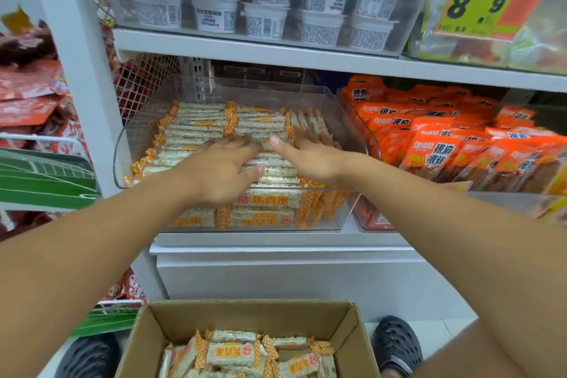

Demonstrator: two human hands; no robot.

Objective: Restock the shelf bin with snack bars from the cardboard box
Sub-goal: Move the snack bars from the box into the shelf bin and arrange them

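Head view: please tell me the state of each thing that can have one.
Clear shelf bin: partly full, space left at the back.
Snack bars: lying in rows inside the bin.
Cardboard box: open, bars still inside.
Left hand: flat on the bars.
Right hand: flat on the bars.

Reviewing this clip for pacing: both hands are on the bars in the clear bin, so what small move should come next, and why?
Probably lift both hands off and reach down to the cardboard box. The left hand and right hand lie flat on the snack bars in the shelf bin, holding nothing, and the box holds more.
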